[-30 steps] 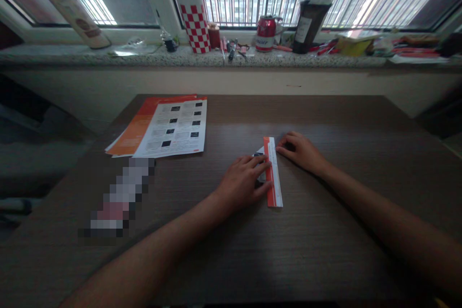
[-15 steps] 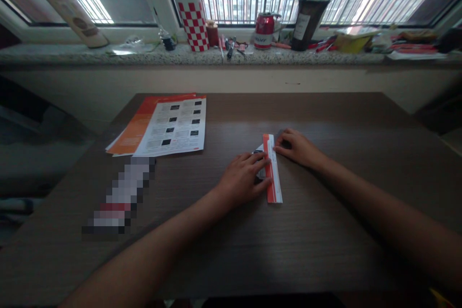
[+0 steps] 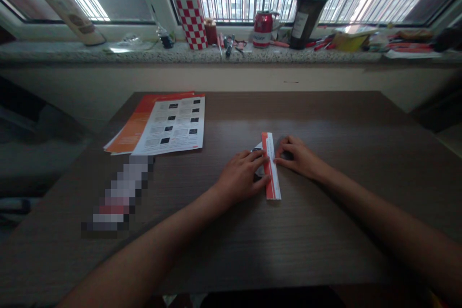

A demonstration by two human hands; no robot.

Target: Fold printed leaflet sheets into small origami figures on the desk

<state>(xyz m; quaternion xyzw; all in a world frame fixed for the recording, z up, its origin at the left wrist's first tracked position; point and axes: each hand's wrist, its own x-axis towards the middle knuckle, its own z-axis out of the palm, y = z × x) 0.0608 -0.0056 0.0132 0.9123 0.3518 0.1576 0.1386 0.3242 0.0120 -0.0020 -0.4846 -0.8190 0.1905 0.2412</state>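
Resting spread, left hand point(image 3: 238, 173) presses an illegibly printed strip point(image 3: 272, 170); half-curled right hand point(image 3: 299, 158), grip unclear, touches its edge.

A checkered bottle point(image 3: 192, 24) and red can point(image 3: 263, 26) stand on the windowsill point(image 3: 137, 57).

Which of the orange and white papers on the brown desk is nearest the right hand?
The narrow orange-and-white paper strip, beside the right hand. The orange paper sheet and white printed paper sheet overlap, broader and farther left.
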